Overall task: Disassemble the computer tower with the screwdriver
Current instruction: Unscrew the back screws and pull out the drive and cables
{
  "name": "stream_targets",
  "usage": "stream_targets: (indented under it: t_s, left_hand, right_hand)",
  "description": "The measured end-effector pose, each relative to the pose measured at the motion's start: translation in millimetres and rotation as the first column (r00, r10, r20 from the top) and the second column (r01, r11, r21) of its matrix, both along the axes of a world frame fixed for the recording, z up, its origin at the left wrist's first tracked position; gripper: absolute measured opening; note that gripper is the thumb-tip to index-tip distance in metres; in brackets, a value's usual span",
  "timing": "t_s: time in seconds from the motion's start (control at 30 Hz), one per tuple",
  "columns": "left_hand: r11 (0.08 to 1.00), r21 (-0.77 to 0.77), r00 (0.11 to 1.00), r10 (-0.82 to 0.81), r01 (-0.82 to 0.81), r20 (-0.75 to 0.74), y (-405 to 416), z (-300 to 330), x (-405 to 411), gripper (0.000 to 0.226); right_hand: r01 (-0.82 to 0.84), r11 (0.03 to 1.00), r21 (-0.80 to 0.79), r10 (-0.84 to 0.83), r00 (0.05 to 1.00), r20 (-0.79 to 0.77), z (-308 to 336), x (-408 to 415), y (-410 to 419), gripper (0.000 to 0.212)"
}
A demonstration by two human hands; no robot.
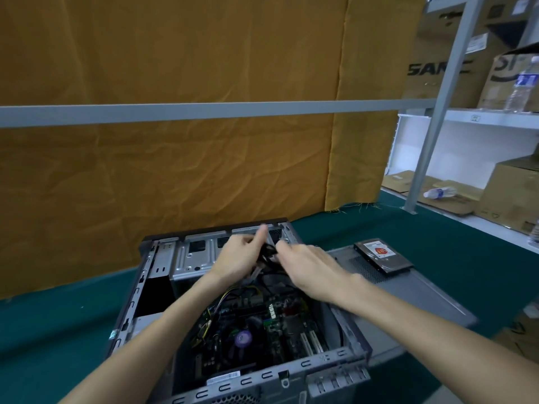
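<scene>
Tower: the computer tower (pixel 163 287) lies on its side, open, on the green table (pixel 58 330), its far end toward the orange cloth.
Cables: a bundle of black cables (pixel 269 253) is lifted above the far right part of the case, between both hands.
Left hand: the left hand (pixel 239 255) is curled around the cables, one finger sticking up.
Right hand: the right hand (pixel 303 265) pinches the cables just beside the left (blurred, so the exact hold is unclear).
Screwdriver: not visible anywhere.
Removed parts: the side panel (pixel 408 290) lies right of the case, a hard drive (pixel 385 255) resting on its far end.
Risk, plug: a hard tug could crack a plug still latched.
Risk, board: a sudden release could send a hand into the circuit board (pixel 253 325) or fan (pixel 243 339).
Risk, edges: bare wrists pass close to the metal frame edges, which may scrape.
</scene>
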State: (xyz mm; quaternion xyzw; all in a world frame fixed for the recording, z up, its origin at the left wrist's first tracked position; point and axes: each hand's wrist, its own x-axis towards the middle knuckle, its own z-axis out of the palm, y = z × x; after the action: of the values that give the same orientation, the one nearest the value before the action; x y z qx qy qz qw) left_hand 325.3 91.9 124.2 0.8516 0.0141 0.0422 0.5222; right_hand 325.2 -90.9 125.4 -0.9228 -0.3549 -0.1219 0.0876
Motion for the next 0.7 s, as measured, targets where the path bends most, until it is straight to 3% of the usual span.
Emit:
stream_targets:
  t_s: [0.07, 0.1, 0.2, 0.27, 0.33, 0.47, 0.6, 0.7]
  left_hand:
    - [1.000, 0.011, 0.984, -0.030, 0.029, 0.174, -6, 2, 1, 0.076]
    - [0.999, 0.033, 0.972, -0.046, 0.040, 0.230, -9, 0, 4, 0.070]
    - [0.911, 0.411, 0.945, -0.165, 0.036, 0.283, -12, -16, 18, 0.042]
    - [0.779, 0.623, 0.952, -0.237, 0.069, 0.191, -13, -28, 27, 0.038]
    - [0.689, 0.721, 0.951, -0.264, 0.070, 0.160, -13, -39, 35, 0.042]
    - [0.668, 0.745, 0.940, -0.253, -0.002, 0.229, -9, -52, 42, 0.048]
    - [0.642, 0.764, 0.930, -0.244, -0.057, 0.274, -9, -56, 43, 0.048]
    - [0.629, 0.774, 0.934, -0.233, -0.067, 0.270, -9, -55, 44, 0.048]
  right_hand:
    - [0.129, 0.973, 0.192, -0.097, 0.982, -0.164, 2, 10, -19, 0.026]
    - [0.190, 0.942, 0.277, -0.128, 0.966, -0.225, 2, 17, -29, 0.028]
    - [0.384, 0.840, 0.382, -0.256, 0.903, -0.345, -6, 44, -67, 0.026]
    - [0.526, 0.780, 0.339, -0.366, 0.822, -0.436, -18, 65, -93, 0.020]
    - [0.639, 0.726, 0.253, -0.449, 0.720, -0.529, -34, 86, -117, 0.027]
    - [0.757, 0.627, 0.184, -0.518, 0.582, -0.627, -65, 126, -155, 0.042]
    - [0.850, 0.506, 0.147, -0.663, 0.492, -0.564, -88, 152, -186, 0.033]
    - [0.857, 0.514, -0.023, -0.797, 0.468, -0.383, -100, 160, -202, 0.036]
